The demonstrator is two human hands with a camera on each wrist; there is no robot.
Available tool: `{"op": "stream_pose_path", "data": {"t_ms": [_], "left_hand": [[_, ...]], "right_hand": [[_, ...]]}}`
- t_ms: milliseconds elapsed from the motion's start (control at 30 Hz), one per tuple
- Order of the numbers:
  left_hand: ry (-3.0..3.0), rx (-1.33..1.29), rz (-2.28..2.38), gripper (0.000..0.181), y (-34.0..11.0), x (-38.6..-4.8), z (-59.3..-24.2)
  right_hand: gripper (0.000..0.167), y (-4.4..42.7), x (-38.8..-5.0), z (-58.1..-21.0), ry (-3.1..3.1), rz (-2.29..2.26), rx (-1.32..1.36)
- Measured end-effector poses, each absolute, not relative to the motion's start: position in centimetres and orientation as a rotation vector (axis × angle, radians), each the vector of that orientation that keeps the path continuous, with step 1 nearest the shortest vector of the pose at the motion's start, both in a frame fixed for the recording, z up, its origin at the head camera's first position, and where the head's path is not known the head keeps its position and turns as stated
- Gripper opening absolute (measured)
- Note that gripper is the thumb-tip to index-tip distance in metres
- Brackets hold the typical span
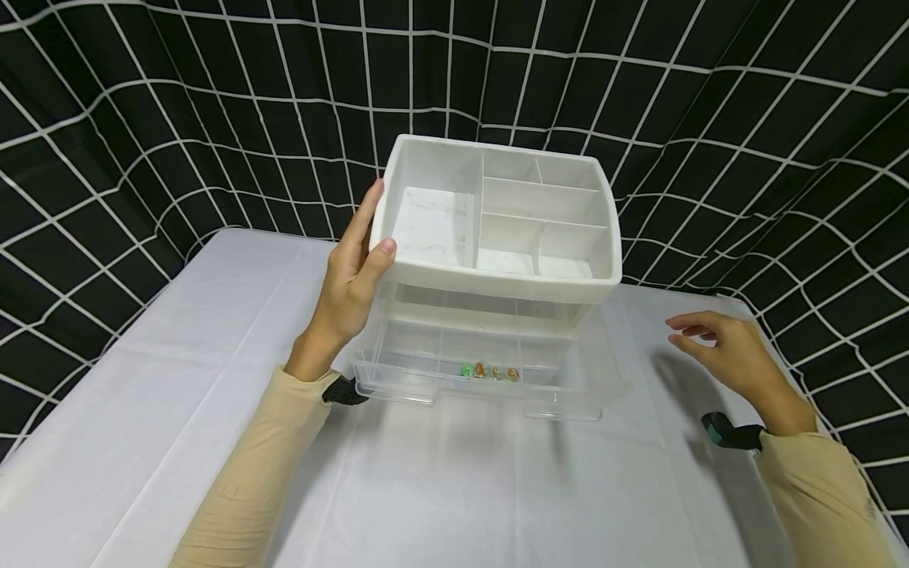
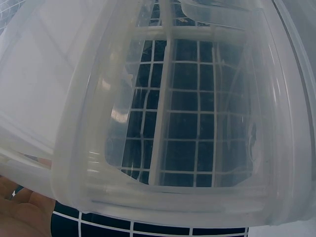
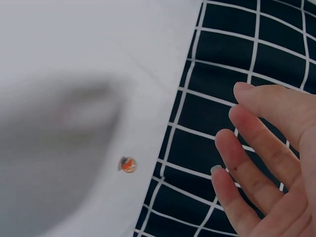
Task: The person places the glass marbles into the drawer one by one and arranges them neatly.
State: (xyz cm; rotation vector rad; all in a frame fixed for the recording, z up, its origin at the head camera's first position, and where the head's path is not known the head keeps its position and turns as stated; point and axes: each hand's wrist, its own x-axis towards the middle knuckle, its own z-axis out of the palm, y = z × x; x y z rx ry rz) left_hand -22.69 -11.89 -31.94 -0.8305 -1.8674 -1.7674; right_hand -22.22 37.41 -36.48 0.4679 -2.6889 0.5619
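A white desktop organizer [image 1: 497, 285] with an open compartmented top stands mid-table. My left hand [image 1: 348, 288] grips its left side, thumb on the top rim; in the left wrist view, part of that hand [image 2: 27, 212] shows beside the clear side wall [image 2: 237, 205]. Below the top, a clear drawer [image 1: 405, 386] is pulled out towards me. Several glass marbles [image 1: 481, 370] lie in a row inside it. Off to the right, my right hand [image 1: 731, 351] hovers with loosely bent fingers, holding nothing. The right wrist view shows an orange-and-clear marble [image 3: 128, 164] on the table near its edge.
A white cloth covers the table [image 1: 192, 347]. Black fabric with a white grid [image 1: 284, 79] hangs behind and along both sides, close to the table's edges. My right hand's shadow falls on the cloth.
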Motion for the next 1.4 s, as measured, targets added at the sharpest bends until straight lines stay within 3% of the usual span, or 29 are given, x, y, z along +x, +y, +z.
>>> {"op": "stream_pose_path", "data": {"t_ms": [1400], "left_hand": [[-1.86, -0.831, -1.76, 0.063, -11.9, -22.7, -32.1]], "right_hand": [[0.033, 41.0, -23.6, -40.4, -2.942, 0.446, 0.214]]}}
